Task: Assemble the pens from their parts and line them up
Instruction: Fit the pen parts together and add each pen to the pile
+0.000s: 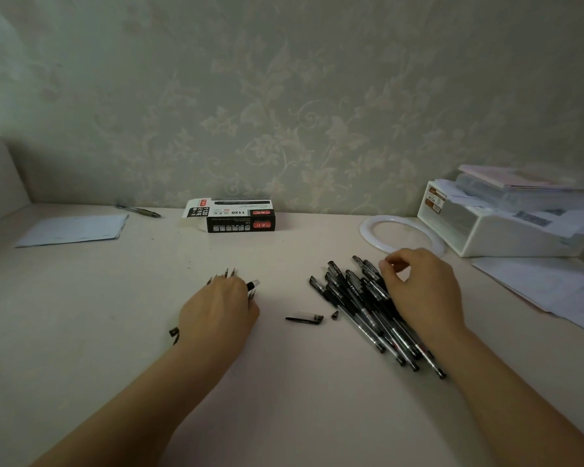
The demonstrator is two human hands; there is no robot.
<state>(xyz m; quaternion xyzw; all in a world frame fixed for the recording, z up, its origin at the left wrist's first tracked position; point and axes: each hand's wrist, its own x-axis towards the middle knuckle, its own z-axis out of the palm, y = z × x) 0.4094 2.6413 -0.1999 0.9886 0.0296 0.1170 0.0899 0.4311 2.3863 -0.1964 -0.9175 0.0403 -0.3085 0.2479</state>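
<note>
A heap of black pens [361, 298] lies right of centre on the pale desk [284, 399]. My right hand [422, 291] rests over the heap's right side, fingers curled above the pens; whether it grips one is hidden. My left hand [216, 315] lies palm down over a small cluster of pen parts [230, 273]; metal tips stick out beyond its fingers and a black-and-white piece [253, 284] shows at its right edge. A loose pen cap [304, 318] and a tiny black piece [334, 315] lie between my hands. Small black bits [174, 333] sit by my left wrist.
An open black pen box [240, 217] stands at the back by the wall. A sheet of paper [75, 229] and a single pen [139, 210] lie at back left. A white ring [398, 234], a white box with stacked papers [506, 224] and loose sheets [547, 288] fill the right.
</note>
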